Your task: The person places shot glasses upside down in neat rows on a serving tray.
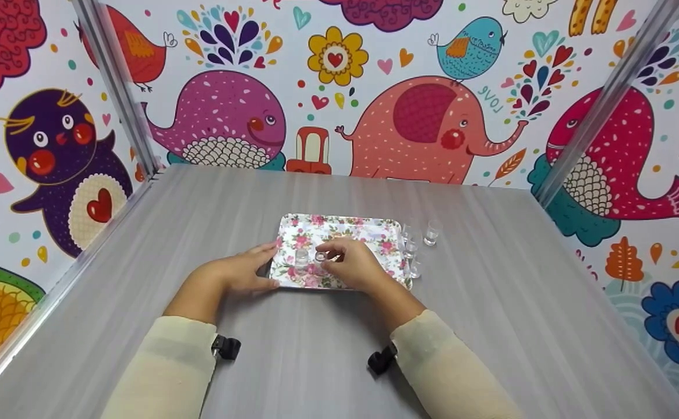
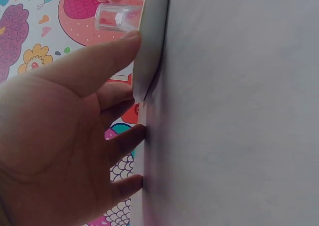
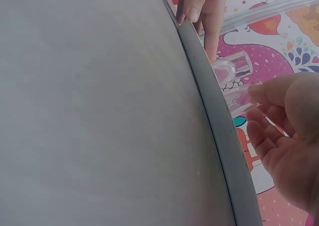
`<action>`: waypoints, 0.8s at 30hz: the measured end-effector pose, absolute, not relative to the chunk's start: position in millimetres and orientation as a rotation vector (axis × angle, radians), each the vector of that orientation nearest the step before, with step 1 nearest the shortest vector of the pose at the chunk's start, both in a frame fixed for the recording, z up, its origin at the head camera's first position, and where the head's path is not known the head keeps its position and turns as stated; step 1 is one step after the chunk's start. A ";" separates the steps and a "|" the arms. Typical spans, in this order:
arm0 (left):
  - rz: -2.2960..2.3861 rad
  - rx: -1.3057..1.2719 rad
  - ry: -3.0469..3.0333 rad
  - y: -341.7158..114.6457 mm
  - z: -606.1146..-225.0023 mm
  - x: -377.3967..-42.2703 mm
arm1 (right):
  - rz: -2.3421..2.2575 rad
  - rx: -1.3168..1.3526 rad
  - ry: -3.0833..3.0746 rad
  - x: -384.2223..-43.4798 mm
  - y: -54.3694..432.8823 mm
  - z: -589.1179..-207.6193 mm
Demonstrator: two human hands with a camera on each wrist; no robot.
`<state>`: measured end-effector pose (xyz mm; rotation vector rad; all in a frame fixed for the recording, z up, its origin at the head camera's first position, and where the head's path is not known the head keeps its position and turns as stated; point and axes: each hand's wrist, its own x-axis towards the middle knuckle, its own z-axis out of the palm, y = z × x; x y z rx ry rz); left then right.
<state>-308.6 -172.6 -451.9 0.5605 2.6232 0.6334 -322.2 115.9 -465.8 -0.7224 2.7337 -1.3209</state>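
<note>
A floral tray (image 1: 290,223) lies on the table. My left hand (image 1: 240,272) rests at its near left corner, thumb on the front rim and the other fingers spread fairly straight along the left side, as the left wrist view shows. Over the tray, my right hand (image 1: 354,263) pinches a small clear glass (image 1: 320,256) between thumb and fingertips; the right wrist view shows this glass (image 3: 237,100) upright, close over or on the tray. A second clear glass (image 1: 301,259) stands on the tray just to its left.
Several more clear glasses stand right of the tray, some close along its edge, such as one glass (image 1: 410,249), and another glass (image 1: 431,234) a little farther out. Cartoon-printed panels (image 1: 328,110) enclose the grey table (image 1: 491,326) at the back and sides.
</note>
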 end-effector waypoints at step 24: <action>0.648 0.507 2.607 -170.3 -448.9 -307.4 | -1.489 -0.563 2.666 -331.4 144.7 -454.7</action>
